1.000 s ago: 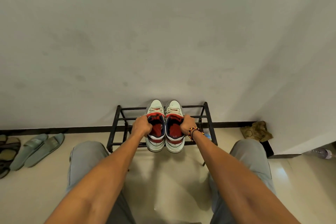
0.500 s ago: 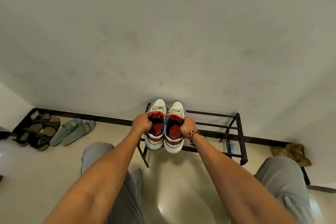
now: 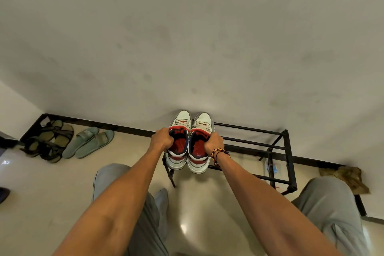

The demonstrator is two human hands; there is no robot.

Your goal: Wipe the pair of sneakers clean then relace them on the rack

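Left hand (image 3: 163, 139) grips the outer collar of the left sneaker (image 3: 179, 141); right hand (image 3: 214, 143) grips the right sneaker (image 3: 200, 143) likewise. Pair side by side, toes pointing away toward the wall (image 3: 187, 37), heels near, over the left end of the black rack (image 3: 270, 147). Floor (image 3: 41, 183) tiled; sandals (image 3: 49, 141) and slides (image 3: 89, 141) well left.

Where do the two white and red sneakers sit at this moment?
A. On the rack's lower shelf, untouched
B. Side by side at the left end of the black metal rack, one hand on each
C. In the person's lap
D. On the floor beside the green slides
B: the sneakers sit together on the rack, the left hand gripping one collar and the right hand the other.
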